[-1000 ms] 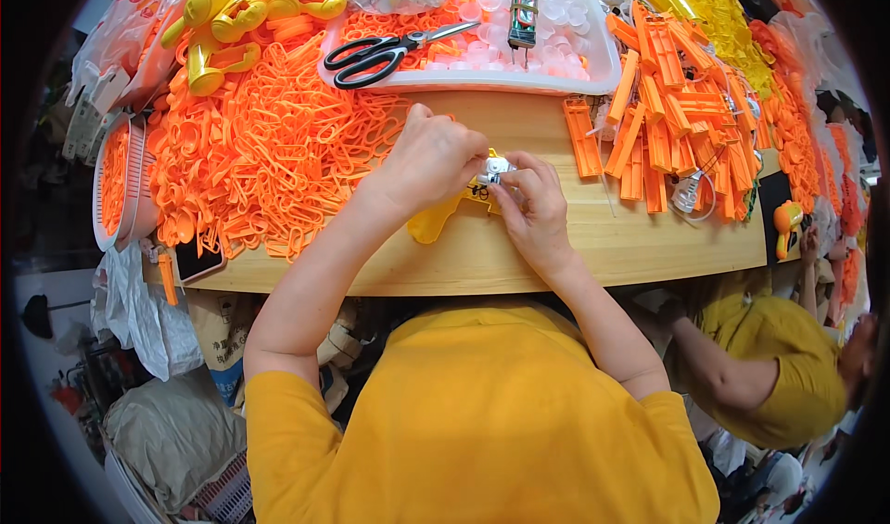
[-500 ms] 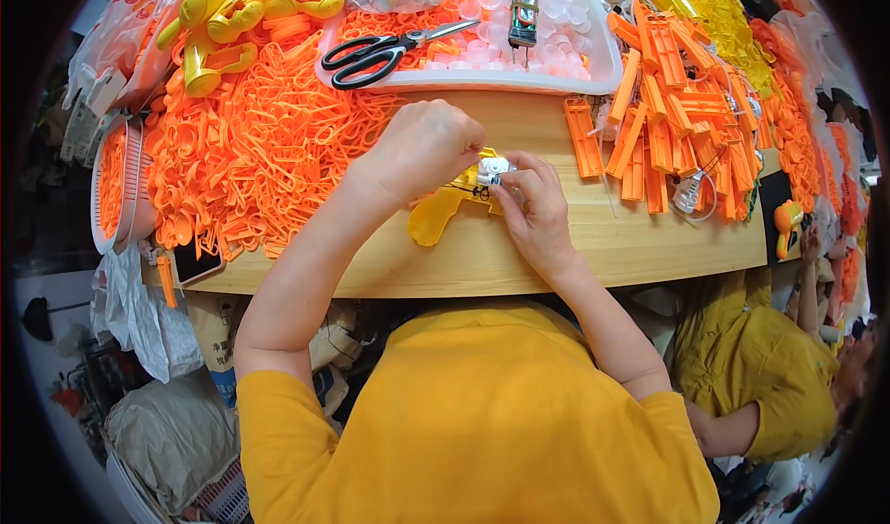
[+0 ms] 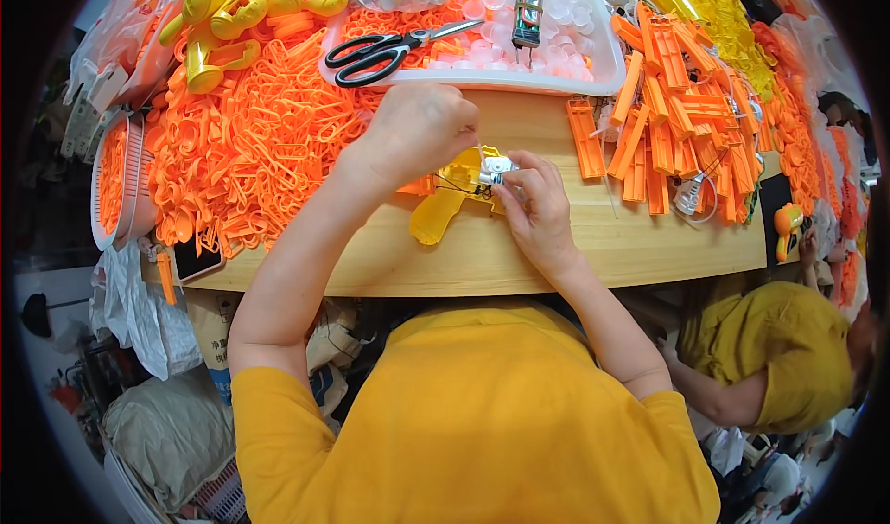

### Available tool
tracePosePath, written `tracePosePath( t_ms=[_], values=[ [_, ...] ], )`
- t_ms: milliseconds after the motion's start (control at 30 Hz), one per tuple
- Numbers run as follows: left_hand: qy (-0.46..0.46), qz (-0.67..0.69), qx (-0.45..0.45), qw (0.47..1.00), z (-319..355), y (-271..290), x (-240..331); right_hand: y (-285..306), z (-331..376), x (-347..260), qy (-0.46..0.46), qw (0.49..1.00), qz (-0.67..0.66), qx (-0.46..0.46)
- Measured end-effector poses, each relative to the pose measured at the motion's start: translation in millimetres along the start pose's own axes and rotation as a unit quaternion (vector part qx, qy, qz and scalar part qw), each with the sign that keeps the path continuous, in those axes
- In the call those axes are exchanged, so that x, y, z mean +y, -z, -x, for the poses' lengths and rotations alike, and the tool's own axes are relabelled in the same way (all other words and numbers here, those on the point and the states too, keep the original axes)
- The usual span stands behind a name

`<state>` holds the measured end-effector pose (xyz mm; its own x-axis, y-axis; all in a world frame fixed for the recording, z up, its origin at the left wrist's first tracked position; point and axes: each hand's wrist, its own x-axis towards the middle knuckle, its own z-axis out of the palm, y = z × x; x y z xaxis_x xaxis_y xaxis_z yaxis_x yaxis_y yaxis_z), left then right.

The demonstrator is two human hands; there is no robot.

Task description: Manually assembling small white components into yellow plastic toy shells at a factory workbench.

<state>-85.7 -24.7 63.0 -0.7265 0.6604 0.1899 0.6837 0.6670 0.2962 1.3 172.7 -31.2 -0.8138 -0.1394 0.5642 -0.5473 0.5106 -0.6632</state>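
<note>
A yellow plastic gun-shaped shell (image 3: pixel 443 206) lies on the wooden table (image 3: pixel 640 246) in front of me. My left hand (image 3: pixel 419 130) hovers over its upper part, fingers curled down onto it. My right hand (image 3: pixel 536 204) pinches a small silver motor part (image 3: pixel 498 170) with thin wires at the shell's top. Both hands meet at that spot.
A big heap of orange plastic loops (image 3: pixel 250 144) fills the left. Orange flat pieces (image 3: pixel 672 125) pile up on the right. A white tray (image 3: pixel 593 79) behind holds black scissors (image 3: pixel 375 51) and a battery holder (image 3: pixel 527 9). Another person in yellow (image 3: pixel 779 357) sits lower right.
My left hand has shifted slightly right and lower over the yellow shell. The person at lower right has moved a little. My right hand stays on the small part.
</note>
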Motion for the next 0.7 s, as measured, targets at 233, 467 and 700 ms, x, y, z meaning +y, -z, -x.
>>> tracePosePath(
  t_ms=[233,467,700],
  values=[
    [0.064,-0.033,-0.038,0.997,40,-12,71,0,3,5,-0.024,1.000,-0.016,-0.001],
    [0.045,0.110,0.171,0.978,79,-83,87,2,-2,-2,-0.093,0.992,-0.084,0.002],
    [0.031,0.000,0.172,0.985,81,-101,86,6,-5,-6,-0.043,0.999,-0.017,-0.001]
  ],
)
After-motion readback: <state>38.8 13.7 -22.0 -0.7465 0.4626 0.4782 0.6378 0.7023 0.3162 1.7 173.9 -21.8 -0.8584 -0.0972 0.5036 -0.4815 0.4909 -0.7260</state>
